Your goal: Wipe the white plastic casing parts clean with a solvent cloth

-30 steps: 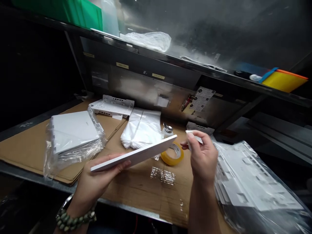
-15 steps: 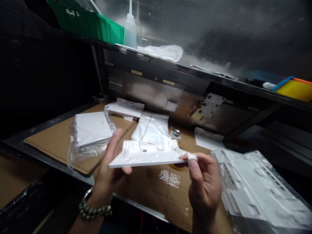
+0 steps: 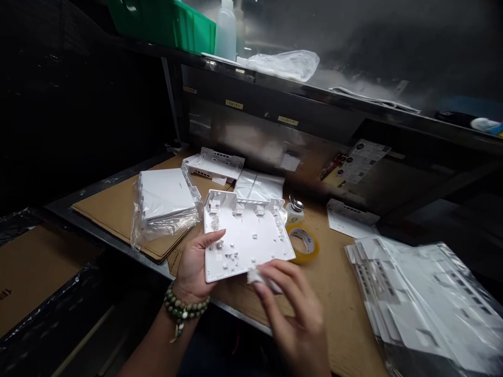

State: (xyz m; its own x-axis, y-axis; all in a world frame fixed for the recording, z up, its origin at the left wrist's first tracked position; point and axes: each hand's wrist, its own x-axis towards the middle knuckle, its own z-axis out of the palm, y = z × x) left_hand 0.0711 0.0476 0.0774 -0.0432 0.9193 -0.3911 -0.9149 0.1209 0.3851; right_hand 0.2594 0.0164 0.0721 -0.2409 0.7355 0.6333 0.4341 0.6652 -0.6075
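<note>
A white plastic housing panel (image 3: pixel 251 235) is tilted up above the bench, its inner side with small posts and clips facing me. My left hand (image 3: pixel 198 262) grips its left edge, thumb over the inner face and the other fingers hidden behind. At the panel's lower edge, my right hand (image 3: pixel 294 303) pinches a small crumpled white wad (image 3: pixel 257 277) that looks like cloth or tissue. Whether the wad touches the edge I cannot tell. A yellow tape roll (image 3: pixel 304 243) lies just behind the panel's right side.
Bagged white panels (image 3: pixel 167 196) rest on cardboard (image 3: pixel 113 209) at left. More stacked panels (image 3: pixel 428 298) lie at right. Behind stand a pump bottle (image 3: pixel 294 209), clear plastic bags (image 3: pixel 259 184) and single panels (image 3: pixel 351 219). A shelf (image 3: pixel 275 86) crosses above with a green bin (image 3: pixel 165 23).
The panel has tipped from nearly edge-on to showing its inner face. My left hand has closed on its left edge. My right hand has moved down and left with the white wad.
</note>
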